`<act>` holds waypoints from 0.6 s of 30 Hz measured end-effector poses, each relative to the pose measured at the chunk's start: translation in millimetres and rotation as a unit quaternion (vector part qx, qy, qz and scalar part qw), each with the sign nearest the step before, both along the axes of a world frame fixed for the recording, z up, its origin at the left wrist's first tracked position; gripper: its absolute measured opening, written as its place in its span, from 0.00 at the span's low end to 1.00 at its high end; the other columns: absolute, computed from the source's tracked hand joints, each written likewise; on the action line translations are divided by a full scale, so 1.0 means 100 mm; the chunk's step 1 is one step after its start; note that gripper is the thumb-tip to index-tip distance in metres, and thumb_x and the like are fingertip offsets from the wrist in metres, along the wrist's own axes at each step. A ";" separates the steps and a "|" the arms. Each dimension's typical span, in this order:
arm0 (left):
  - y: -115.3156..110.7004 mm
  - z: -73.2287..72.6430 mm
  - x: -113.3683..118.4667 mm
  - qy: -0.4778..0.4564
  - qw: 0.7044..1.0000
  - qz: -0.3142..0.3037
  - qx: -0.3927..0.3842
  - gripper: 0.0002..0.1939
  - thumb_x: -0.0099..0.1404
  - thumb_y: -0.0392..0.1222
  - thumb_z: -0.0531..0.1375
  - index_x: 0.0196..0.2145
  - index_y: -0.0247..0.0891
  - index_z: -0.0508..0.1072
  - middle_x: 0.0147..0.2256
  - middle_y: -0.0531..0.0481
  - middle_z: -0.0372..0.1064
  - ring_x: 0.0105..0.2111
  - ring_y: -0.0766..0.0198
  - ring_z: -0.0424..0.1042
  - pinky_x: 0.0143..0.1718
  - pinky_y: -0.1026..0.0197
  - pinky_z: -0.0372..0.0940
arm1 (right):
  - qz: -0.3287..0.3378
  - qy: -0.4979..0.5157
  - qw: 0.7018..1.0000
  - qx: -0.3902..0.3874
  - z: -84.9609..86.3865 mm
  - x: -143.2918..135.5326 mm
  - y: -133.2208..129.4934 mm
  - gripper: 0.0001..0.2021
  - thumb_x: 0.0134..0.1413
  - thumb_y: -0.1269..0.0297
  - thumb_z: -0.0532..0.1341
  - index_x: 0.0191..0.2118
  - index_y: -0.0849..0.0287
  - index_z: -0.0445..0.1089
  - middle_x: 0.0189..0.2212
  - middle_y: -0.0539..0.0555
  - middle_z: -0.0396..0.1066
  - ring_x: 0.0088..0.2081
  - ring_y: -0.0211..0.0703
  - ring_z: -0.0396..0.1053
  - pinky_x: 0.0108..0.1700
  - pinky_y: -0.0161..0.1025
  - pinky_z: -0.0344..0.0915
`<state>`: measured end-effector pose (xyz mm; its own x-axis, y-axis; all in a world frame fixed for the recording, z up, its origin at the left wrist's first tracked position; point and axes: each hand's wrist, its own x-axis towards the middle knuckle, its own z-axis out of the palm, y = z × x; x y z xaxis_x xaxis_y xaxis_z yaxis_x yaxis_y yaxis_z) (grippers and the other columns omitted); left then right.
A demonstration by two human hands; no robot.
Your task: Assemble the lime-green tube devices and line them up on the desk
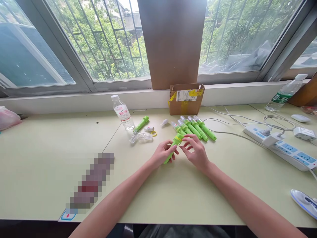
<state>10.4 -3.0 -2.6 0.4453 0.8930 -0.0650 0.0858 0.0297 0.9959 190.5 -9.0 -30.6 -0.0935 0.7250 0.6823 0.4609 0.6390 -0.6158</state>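
My left hand (pixel 164 152) is closed around a green plastic tube (pixel 176 140), tilted with its wide ridged end up and away from me; a yellow ring sits around that end. At the wide end, the fingertips of my right hand (pixel 195 152) are bent and apart, close to or touching its side. Just beyond lie several green tubes with clear caps (pixel 194 127) in a row. To the left are another green tube (pixel 142 123), clear plastic caps (pixel 145 137), a small clear-and-white piece (pixel 149 129) and a loose yellow ring (pixel 154 133). Another clear cap (pixel 164 122) lies farther back.
A water bottle (pixel 123 113) stands at back left, and an open cardboard box (pixel 185 107) by the window. At right are a power strip (pixel 284 148), cables (pixel 230 115), another bottle (pixel 284 94) and a mouse-like device (pixel 304 203). A blurred-out object (pixel 91 181) lies left.
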 end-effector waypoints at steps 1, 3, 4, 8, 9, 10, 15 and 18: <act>0.00 -0.01 0.00 0.000 1.000 0.001 0.002 0.21 0.60 0.58 0.58 0.39 0.37 0.66 0.31 0.48 0.70 0.22 0.68 0.69 0.18 0.67 0.64 | 0.002 0.009 1.000 -0.007 0.00 -0.01 -0.01 0.09 0.56 0.67 0.61 0.43 0.56 0.66 0.47 0.57 0.63 0.29 0.35 0.71 0.27 0.37 0.75; 0.00 -0.02 0.01 0.000 1.000 0.004 0.006 0.21 0.60 0.58 0.58 0.39 0.37 0.65 0.30 0.48 0.70 0.22 0.67 0.69 0.18 0.67 0.64 | 0.004 0.022 1.000 -0.020 0.00 -0.02 -0.02 0.09 0.56 0.66 0.61 0.44 0.56 0.66 0.47 0.57 0.62 0.29 0.34 0.71 0.27 0.37 0.75; 0.00 -0.03 0.01 0.001 1.000 0.004 0.008 0.21 0.60 0.58 0.58 0.39 0.37 0.65 0.30 0.48 0.70 0.22 0.67 0.69 0.18 0.66 0.65 | 0.004 0.024 0.999 -0.024 0.00 -0.03 -0.02 0.09 0.56 0.66 0.61 0.44 0.56 0.66 0.47 0.57 0.62 0.29 0.34 0.71 0.26 0.36 0.75; 0.01 -0.04 0.01 0.006 1.000 -0.001 0.014 0.21 0.60 0.58 0.57 0.39 0.37 0.66 0.30 0.48 0.70 0.22 0.67 0.70 0.18 0.66 0.65 | -0.004 0.018 1.000 -0.023 -0.01 -0.02 -0.02 0.07 0.56 0.66 0.60 0.42 0.56 0.66 0.46 0.56 0.63 0.29 0.34 0.71 0.27 0.36 0.75; 0.00 -0.03 0.01 0.009 1.000 -0.003 0.017 0.21 0.61 0.58 0.57 0.40 0.37 0.66 0.30 0.48 0.70 0.21 0.67 0.70 0.18 0.66 0.65 | -0.007 0.016 1.000 -0.020 -0.01 -0.01 -0.02 0.07 0.56 0.66 0.60 0.42 0.56 0.66 0.45 0.56 0.63 0.29 0.34 0.71 0.27 0.36 0.75; 0.00 -0.03 0.01 0.012 1.000 -0.005 0.018 0.21 0.61 0.58 0.56 0.40 0.36 0.66 0.31 0.48 0.70 0.21 0.67 0.70 0.18 0.66 0.65 | -0.011 0.014 1.000 -0.017 -0.01 -0.01 -0.01 0.06 0.56 0.67 0.60 0.41 0.56 0.66 0.45 0.55 0.63 0.29 0.34 0.71 0.27 0.36 0.75; 0.00 -0.03 0.02 0.030 0.999 -0.017 0.029 0.22 0.64 0.58 0.53 0.40 0.35 0.69 0.31 0.49 0.70 0.18 0.71 0.67 0.16 0.69 0.60 | -0.017 0.005 1.000 0.000 -0.01 0.00 0.00 0.04 0.58 0.67 0.59 0.40 0.56 0.67 0.44 0.55 0.64 0.29 0.34 0.71 0.28 0.37 0.75; 0.01 -0.03 0.01 0.036 0.999 -0.015 0.029 0.22 0.65 0.59 0.51 0.36 0.35 0.68 0.29 0.51 0.68 0.15 0.74 0.62 0.14 0.69 0.55 | -0.013 -0.008 1.000 -0.006 0.00 -0.01 0.01 0.05 0.57 0.67 0.60 0.40 0.56 0.67 0.44 0.56 0.64 0.28 0.35 0.71 0.28 0.37 0.75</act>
<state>11.1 -1.9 -5.3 0.4676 0.8828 -0.0455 0.1565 -0.0320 0.9872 190.0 -8.4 -30.4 -0.0860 0.7354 0.6722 0.4868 0.6197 -0.6156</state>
